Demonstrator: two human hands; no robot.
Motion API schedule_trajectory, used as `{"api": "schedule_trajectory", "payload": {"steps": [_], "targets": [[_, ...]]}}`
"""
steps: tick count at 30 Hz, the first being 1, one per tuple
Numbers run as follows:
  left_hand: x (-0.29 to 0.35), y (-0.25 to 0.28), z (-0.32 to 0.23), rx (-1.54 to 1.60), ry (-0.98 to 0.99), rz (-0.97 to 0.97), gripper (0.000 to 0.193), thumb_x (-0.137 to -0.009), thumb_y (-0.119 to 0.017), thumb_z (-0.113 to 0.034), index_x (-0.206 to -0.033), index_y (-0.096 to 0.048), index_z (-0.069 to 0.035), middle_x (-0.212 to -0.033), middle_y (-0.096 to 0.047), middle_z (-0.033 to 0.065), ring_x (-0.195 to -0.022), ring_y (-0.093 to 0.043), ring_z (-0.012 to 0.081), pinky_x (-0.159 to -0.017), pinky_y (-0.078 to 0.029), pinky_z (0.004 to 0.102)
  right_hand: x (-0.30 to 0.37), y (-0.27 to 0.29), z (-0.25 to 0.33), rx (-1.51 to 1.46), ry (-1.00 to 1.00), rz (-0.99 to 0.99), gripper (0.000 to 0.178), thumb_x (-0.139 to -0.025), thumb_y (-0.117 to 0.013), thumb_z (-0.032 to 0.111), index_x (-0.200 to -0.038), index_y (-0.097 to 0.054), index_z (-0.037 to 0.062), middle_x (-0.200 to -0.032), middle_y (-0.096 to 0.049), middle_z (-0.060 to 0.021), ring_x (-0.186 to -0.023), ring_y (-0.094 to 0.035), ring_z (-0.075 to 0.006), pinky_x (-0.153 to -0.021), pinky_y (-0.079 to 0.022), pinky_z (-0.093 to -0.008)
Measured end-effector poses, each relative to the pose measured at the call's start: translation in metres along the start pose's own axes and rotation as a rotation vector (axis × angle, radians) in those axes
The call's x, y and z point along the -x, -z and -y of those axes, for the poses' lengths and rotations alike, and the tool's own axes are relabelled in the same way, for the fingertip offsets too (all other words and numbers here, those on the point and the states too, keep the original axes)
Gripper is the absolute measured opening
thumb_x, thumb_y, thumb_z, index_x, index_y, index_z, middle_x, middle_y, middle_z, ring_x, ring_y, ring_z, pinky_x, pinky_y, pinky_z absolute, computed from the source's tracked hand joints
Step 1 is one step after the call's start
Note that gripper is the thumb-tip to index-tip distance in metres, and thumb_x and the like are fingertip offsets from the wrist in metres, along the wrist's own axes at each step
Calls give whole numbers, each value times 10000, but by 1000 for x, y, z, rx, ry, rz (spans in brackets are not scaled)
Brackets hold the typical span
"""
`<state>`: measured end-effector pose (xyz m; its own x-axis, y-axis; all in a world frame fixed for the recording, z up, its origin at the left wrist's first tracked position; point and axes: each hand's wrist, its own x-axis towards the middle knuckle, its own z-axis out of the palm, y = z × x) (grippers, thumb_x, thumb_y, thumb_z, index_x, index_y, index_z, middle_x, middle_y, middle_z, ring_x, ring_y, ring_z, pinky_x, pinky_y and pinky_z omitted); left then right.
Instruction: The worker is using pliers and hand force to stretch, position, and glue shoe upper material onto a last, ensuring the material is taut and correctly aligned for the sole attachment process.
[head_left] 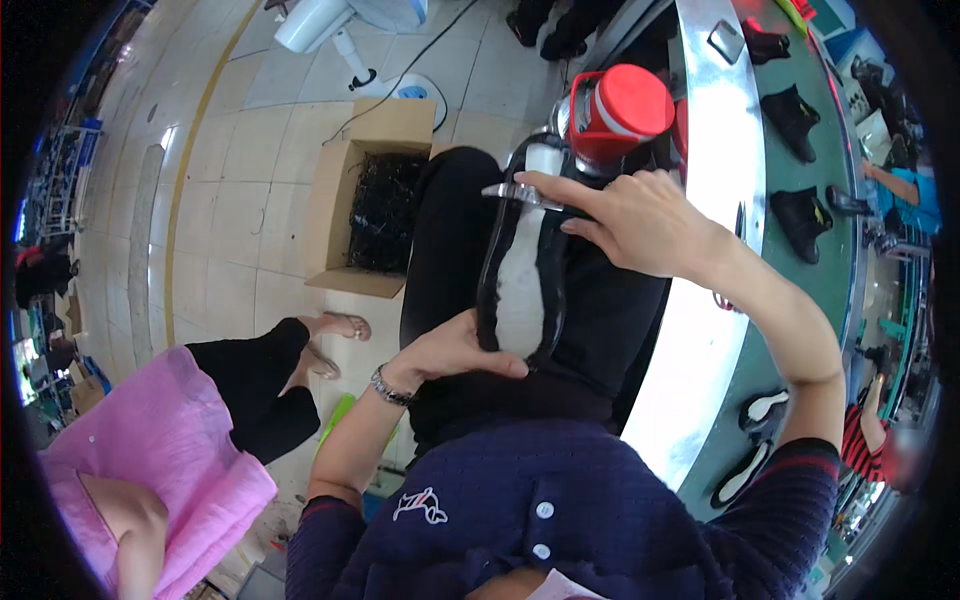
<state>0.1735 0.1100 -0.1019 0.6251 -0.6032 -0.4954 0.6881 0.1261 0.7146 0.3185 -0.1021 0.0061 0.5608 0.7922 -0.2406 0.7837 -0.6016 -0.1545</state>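
A black shoe (520,290) lies bottom up over my lap, its underside showing a long pale strip framed by gathered black edges. My left hand (455,350) grips the near end, thumb along the edge and the other fingers mostly hidden beneath. At the far end, my right hand (640,220) is closed on a shiny metal tool (510,192) that lies across the shoe's underside. The right index finger stretches along the tool; its handle is largely covered, so its exact kind is unclear.
An open cardboard box (330,220) with black scraps stands left of my legs. Beyond my knee is a red-lidded jug (635,100). A metal-edged bench (700,330) and green conveyor (735,370) carrying shoes run along my right. Someone in pink (170,460) is at lower left.
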Motion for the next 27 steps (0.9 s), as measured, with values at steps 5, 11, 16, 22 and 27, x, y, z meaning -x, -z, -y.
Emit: {"api": "schedule_trajectory", "payload": {"steps": [5,11,16,22,27], "targets": [[4,3,-3,0,69,10,622,-708,-871,-144,-1235,-567,-15,-1147,-643,59,-1070,-585,150,-986,-446,307,-7,28,2,-285,156,-529,589,-938,-585,259,-1474,-344,255,-591,-601,-105,-518,-624,-290,-470,-481,-367],[-1,4,-10,-21,51,-1,626,-700,-874,-137,-1230,-567,-9,-1130,-649,55,-1057,-591,151,-983,-446,303,-3,16,-13,-75,-131,31,609,-925,-601,222,-1477,-349,274,-584,-582,-140,-567,-611,-355,-531,-478,-439],[-2,12,-7,-50,162,53,700,-696,-872,-121,-1298,-528,-21,-1190,-622,62,-1096,-572,149,-986,-443,303,37,-9,9,-387,-63,-276,607,-935,-580,236,-1482,-321,279,-581,-600,-122,-545,-639,-306,-515,-508,-424],[-19,27,-30,212,15,17,855,-760,-828,-163,-1453,-338,-54,-1294,-551,57,-1162,-528,135,-990,-441,315,40,-30,17,-316,-129,-36,631,-944,-578,251,-1498,-275,258,-679,-657,-153,-575,-649,-353,-504,-513,-436],[-54,18,-68,345,79,-153,932,-797,-797,-228,-1505,-210,-75,-1334,-504,66,-1217,-490,149,-1023,-417,330,63,-43,14,-929,-464,-585,533,-943,-608,229,-1416,-410,86,-641,-628,-99,-559,-650,-220,-535,-498,-351]]}}
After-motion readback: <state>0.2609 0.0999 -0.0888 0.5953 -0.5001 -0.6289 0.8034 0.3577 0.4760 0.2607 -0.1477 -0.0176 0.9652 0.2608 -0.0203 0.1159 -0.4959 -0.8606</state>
